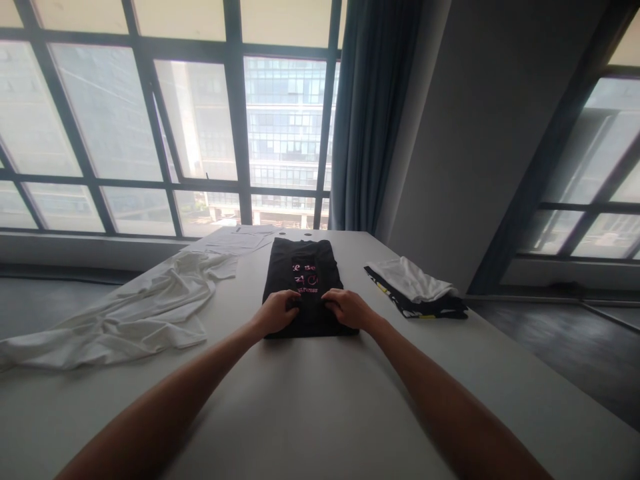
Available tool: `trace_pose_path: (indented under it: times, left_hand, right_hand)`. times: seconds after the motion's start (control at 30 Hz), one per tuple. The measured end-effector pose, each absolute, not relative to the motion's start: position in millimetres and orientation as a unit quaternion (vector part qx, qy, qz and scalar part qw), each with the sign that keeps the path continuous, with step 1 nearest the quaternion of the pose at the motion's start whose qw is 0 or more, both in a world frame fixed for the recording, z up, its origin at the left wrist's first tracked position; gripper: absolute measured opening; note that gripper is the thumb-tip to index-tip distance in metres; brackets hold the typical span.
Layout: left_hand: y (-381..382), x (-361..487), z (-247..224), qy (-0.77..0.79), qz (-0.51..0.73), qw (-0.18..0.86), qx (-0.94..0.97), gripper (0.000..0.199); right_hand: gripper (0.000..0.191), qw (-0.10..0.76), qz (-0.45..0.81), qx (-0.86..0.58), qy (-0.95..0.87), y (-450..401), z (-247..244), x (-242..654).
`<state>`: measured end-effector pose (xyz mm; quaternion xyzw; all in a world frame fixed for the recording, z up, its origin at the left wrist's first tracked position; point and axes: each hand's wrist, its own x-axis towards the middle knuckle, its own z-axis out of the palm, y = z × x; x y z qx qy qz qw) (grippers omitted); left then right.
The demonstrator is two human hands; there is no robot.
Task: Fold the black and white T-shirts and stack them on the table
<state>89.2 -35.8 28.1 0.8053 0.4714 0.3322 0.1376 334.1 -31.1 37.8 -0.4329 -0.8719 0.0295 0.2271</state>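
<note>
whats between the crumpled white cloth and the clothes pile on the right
The black cloth, with the left hand and right hand on it; head view.

Black garment [307,283], cloth [150,307], papers [243,238], clothes pile [415,287] on table [310,407]

Along the left edge of the table [320,407] lies a crumpled white fabric [145,310]. Near the far left corner are flat white sheets [245,237]. By the right edge, a white cloth [417,280] rests upon a black cloth [450,307] with yellow marks. Beyond the far edge stand a wide window [195,120] and a blue-grey curtain [370,120].
</note>
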Motion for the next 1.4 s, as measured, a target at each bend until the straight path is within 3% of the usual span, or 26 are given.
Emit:
trace_pose_path:
  times: [0.13, 0.3, 0.37, 0.47, 0.57, 0.7, 0.97, 1.2, 1.4]
  left_hand:
    - [-39.0, 82.7, 18.6, 0.429, 0.304, 0.165, 0.834, 0.035]
    - [-47.1, 66.1, 14.6, 0.426, 0.260, 0.131, 0.856, 0.033]
    - [-51.7, 59.3, 14.2, 0.433, 0.234, 0.085, 0.867, 0.037]
    - [-56.0, 49.2, 12.7, 0.426, 0.186, 0.045, 0.884, 0.045]
    - [-54.3, 39.9, 9.6, 0.400, 0.173, 0.042, 0.899, 0.033]
    - [-46.8, 32.2, 5.7, 0.362, 0.180, 0.064, 0.912, 0.025]
    - [-47.4, 33.8, 9.9, 0.350, 0.269, 0.065, 0.895, 0.032]
    - [-46.1, 30.0, 4.6, 0.348, 0.218, 0.077, 0.909, 0.030]
    - [-44.5, 23.0, 11.0, 0.351, 0.171, 0.089, 0.916, 0.030]
  right_hand:
    - [0.023, 0.212, 0.048, -0.406, -0.887, -32.6, 31.7, 328.4]
    - [0.025, 0.294, 0.018, -0.426, -0.856, -36.9, 25.1, 313.8]
    - [0.023, 0.248, 0.031, -0.434, -0.865, -38.2, 24.3, 313.3]
    - [0.035, 0.167, 0.073, -0.422, -0.888, -37.9, 24.8, 319.6]
    - [0.040, 0.134, 0.110, -0.413, -0.894, -35.1, 27.0, 328.1]
    - [0.030, 0.098, 0.132, -0.426, -0.890, -32.3, 30.5, 333.7]
    - [0.029, 0.227, 0.160, -0.410, -0.869, -29.3, 38.6, 337.8]
    - [0.024, 0.096, 0.233, -0.455, -0.854, -32.5, 43.6, 343.2]
    - [0.035, 0.013, 0.116, -0.539, -0.834, -36.9, 56.1, 357.8]
